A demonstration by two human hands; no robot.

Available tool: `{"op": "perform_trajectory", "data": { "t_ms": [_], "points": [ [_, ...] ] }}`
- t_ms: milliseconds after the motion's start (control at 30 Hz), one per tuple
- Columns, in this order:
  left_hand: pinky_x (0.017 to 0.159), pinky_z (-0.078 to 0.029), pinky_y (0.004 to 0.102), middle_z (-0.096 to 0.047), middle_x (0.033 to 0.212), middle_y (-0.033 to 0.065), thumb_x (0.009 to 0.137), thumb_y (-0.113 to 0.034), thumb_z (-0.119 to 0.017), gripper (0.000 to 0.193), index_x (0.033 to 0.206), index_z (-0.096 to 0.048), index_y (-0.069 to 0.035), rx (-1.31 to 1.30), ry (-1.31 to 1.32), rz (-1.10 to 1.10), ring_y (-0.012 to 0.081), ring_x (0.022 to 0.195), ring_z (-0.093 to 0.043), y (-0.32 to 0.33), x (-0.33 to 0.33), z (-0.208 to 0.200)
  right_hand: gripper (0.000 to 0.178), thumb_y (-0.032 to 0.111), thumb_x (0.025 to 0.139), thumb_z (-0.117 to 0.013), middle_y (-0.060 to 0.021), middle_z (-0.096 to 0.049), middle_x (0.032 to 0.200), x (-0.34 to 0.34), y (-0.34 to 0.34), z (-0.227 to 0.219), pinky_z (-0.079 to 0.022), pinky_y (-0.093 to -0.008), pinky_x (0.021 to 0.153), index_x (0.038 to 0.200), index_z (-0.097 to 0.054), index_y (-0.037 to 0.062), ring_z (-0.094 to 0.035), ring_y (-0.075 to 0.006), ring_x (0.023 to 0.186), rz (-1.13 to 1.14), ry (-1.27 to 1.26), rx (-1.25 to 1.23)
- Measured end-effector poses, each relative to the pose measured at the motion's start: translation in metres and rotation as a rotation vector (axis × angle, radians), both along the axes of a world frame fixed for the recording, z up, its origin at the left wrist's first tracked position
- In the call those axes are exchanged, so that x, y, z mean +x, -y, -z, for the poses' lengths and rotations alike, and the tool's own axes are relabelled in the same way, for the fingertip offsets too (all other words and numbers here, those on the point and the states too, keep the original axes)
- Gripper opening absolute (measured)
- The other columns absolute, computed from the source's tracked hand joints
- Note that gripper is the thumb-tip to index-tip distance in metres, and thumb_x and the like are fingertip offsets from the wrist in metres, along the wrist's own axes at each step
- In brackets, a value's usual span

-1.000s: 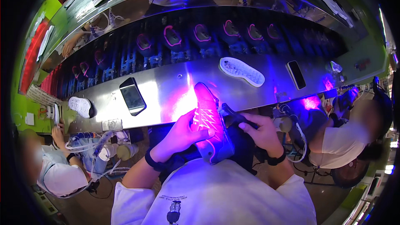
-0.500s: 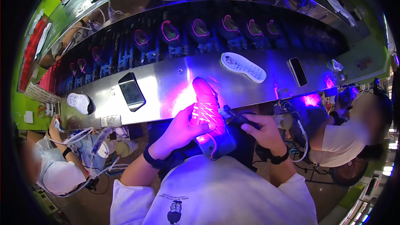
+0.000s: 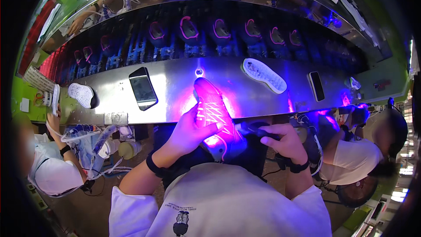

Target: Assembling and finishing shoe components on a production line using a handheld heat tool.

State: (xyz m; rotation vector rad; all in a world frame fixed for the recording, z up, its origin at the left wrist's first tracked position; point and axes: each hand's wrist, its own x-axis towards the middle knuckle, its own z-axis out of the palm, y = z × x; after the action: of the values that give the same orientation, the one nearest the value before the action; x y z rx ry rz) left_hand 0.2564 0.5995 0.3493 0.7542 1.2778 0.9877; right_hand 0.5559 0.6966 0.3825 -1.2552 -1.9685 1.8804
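My left hand grips a sneaker that glows pink and magenta under violet light, its toe pointing away from me over the steel bench edge. My right hand is closed around a dark pen-like tool whose tip touches the shoe's right side near the heel. Both wrists wear dark bands.
On the steel bench lie a black phone, a white sole, a second phone and another white sole. Behind it runs a dark conveyor with several shoes. Seated workers sit at my left and right.
The sneaker and both hands have stayed in nearly the same place. The tool tip has shifted slightly along the shoe's side.
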Motion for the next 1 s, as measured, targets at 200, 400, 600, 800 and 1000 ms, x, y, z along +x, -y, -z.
{"op": "perform_trajectory", "data": {
  "t_ms": [200, 400, 600, 800, 1000],
  "points": [
    [0.099, -0.054, 0.0356, -0.064, 0.124, 0.0155, 0.09, -0.019, -0.077, 0.075, 0.145, -0.036, 0.013, -0.041, 0.146, -0.161, 0.0223, 0.113, -0.066, 0.003, 0.006, 0.009, 0.03, 0.012, 0.085, -0.081, -0.0083, -0.074, 0.085, 0.017, 0.004, -0.004, -0.051, -0.0288, 0.07, 0.112, -0.075, 0.0014, -0.065, -0.014, 0.075, -0.025, 0.017, 0.144],
    [0.096, -0.055, 0.0332, -0.067, 0.12, 0.0113, 0.093, -0.019, -0.074, 0.06, 0.139, -0.046, 0.007, -0.139, 0.358, -0.245, 0.0199, 0.109, -0.068, 0.001, 0.02, 0.004, 0.03, 0.01, 0.081, -0.081, -0.0043, -0.058, 0.07, 0.021, 0.006, -0.002, -0.039, -0.0291, 0.058, 0.109, -0.075, 0.0006, -0.052, -0.0126, 0.063, -0.05, 0.05, 0.34],
    [0.074, -0.063, 0.0337, -0.07, 0.113, 0.0131, 0.098, -0.033, -0.066, 0.054, 0.136, -0.05, 0.003, -0.363, 0.539, -0.238, 0.0199, 0.094, -0.073, 0.005, 0.025, 0.009, 0.031, 0.008, 0.08, -0.082, -0.0047, -0.061, 0.071, 0.02, 0.001, -0.001, -0.042, -0.0281, 0.06, 0.108, -0.076, -0.0012, -0.057, -0.0131, 0.064, 0.042, -0.024, 0.411],
    [0.068, -0.064, 0.0326, -0.068, 0.118, 0.0114, 0.1, -0.045, -0.06, 0.057, 0.14, -0.05, -0.005, -0.473, 0.722, -0.151, 0.0201, 0.095, -0.073, 0.01, 0.031, 0.003, 0.038, 0.005, 0.075, -0.083, -0.007, -0.06, 0.07, 0.019, -0.011, -0.008, -0.043, -0.03, 0.056, 0.112, -0.076, 0.0057, -0.056, -0.0182, 0.059, -0.016, -0.032, 0.579],
    [0.069, -0.062, 0.0295, -0.067, 0.114, 0.0091, 0.102, -0.042, -0.056, 0.05, 0.144, -0.048, -0.015, -0.431, 0.936, -0.162, 0.0199, 0.083, -0.07, 0.02, 0.035, 0.008, 0.04, 0.004, 0.075, -0.083, -0.0055, -0.063, 0.072, 0.008, -0.02, -0.019, -0.042, -0.0275, 0.054, 0.114, -0.076, 0.008, -0.057, -0.0144, 0.057, -0.085, -0.05, 0.673]
  ]
}}
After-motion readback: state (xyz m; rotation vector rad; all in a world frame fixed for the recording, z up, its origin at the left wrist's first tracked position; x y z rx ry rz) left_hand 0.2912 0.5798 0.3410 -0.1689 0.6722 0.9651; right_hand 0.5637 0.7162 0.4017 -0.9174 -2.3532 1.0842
